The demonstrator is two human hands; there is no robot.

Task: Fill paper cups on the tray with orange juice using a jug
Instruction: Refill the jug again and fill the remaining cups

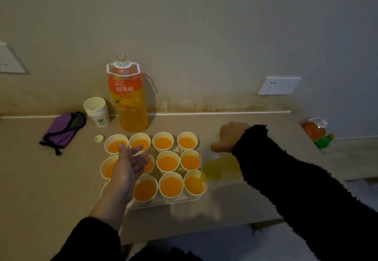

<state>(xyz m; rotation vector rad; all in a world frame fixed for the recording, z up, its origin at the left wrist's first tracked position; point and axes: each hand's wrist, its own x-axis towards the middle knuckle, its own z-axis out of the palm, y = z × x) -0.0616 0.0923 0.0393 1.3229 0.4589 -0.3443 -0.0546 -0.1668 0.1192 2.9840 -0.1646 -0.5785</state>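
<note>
Several filled cups (171,186) under flat, spread left hand (126,166), right hand (229,138) gripping jug (221,168) beside tray (184,200).

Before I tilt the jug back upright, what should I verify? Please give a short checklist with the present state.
1. Grip of the right hand on the jug: ok.
2. Spout over the front right cup: ok.
3. That cup full enough: cannot tell exactly; juice shows inside.
4. Is the left hand away from the spout: ok, open over the tray, left side.
5. Is the front left cup filled: cannot tell, the forearm hides it.
</note>
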